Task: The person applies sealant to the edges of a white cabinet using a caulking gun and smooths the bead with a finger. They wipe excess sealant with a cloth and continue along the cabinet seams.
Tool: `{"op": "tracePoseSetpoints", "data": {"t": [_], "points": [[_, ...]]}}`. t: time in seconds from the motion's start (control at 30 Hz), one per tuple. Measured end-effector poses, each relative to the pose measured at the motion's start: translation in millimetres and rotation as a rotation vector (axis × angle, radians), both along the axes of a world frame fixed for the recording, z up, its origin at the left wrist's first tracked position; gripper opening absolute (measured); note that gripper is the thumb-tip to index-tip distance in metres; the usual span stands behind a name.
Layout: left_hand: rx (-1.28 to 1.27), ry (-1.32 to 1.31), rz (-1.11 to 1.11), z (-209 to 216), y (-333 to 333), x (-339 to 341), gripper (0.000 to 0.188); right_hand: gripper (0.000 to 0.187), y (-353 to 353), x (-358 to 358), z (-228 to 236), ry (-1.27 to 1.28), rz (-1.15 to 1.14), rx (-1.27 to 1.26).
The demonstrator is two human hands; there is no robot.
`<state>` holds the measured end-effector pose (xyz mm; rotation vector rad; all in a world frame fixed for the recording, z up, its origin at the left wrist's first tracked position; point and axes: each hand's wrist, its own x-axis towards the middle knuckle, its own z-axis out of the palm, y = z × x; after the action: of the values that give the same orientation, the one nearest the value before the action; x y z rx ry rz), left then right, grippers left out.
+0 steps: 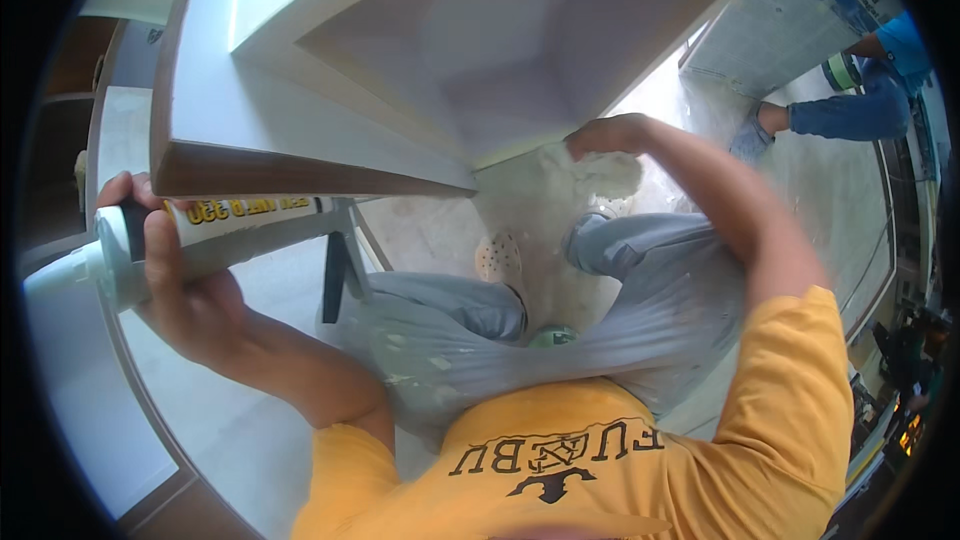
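Observation:
A caulking gun loaded with a sealant tube [235, 245] lies across the left side, its pale nozzle pointing left and its dark trigger hanging below the tube's right end. My left hand [190, 295] is wrapped round the front of the tube, fingers reaching up beside the corner of a white cabinet [300, 130] with a brown wooden edge. The open cabinet stands tilted in front of me. At its lower right corner, my right hand [608, 135] is bent with fingers curled down; a pale, cloth-like patch [612, 172] shows just beneath, and whether I grip it is unclear.
My legs in stained grey trousers [650, 290] straddle the dusty floor [440, 230]. White panels with brown edging [90, 380] stand at left. Another person's jeans-clad leg [850, 115] is at upper right, beside a newspaper-covered panel [755, 35]. Assorted clutter [915, 360] lines the right edge.

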<state>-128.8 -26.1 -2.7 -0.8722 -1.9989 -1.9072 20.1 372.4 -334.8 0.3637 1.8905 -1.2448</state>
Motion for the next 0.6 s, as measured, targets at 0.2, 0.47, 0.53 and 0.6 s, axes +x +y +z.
{"op": "tracePoseSetpoints", "data": {"t": [0.2, 0.47, 0.53, 0.6], "points": [[0.033, 0.030, 0.082, -34, 19, 8, 0.088, 0.037, -83, -83, -169, 0.392, 0.300, 0.263], [0.156, -0.046, 0.144, -68, 23, 26, 0.082, 0.034, -202, -91, -241, 0.048, -0.527, -0.046], [0.101, -0.014, 0.066, -68, 21, 23, 0.078, 0.034, -212, -93, -237, -0.064, -0.819, -0.254], [0.094, -0.012, 0.029, -68, 19, 23, 0.075, 0.034, -216, -97, -238, -0.151, -0.901, -0.323]]}}
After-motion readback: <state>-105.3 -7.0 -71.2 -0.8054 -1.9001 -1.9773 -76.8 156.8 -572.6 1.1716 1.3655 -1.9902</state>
